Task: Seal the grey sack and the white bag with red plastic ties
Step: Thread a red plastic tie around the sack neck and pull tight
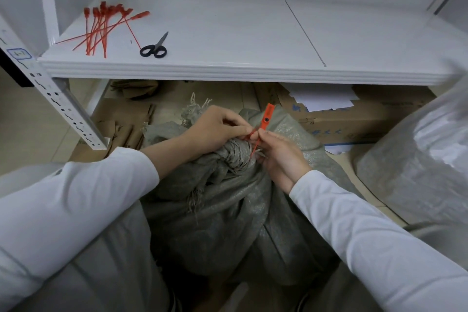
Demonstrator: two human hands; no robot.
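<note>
Left grip (215, 130) and right grip (281, 157) pinch a red tie (266, 118) over the grey sack (228, 210), its neck bunched and frayed; blue print on the box (354, 119) beyond is illegible.

Ties (100, 25) lie left of scissors (154, 48) on the shelf (228, 33), behind the sack (215, 210).

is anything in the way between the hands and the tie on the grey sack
Nothing visible. The left hand and the right hand both pinch the tie, right at the bunched neck of the sack. Only frayed threads lie beside its strap there.
</note>
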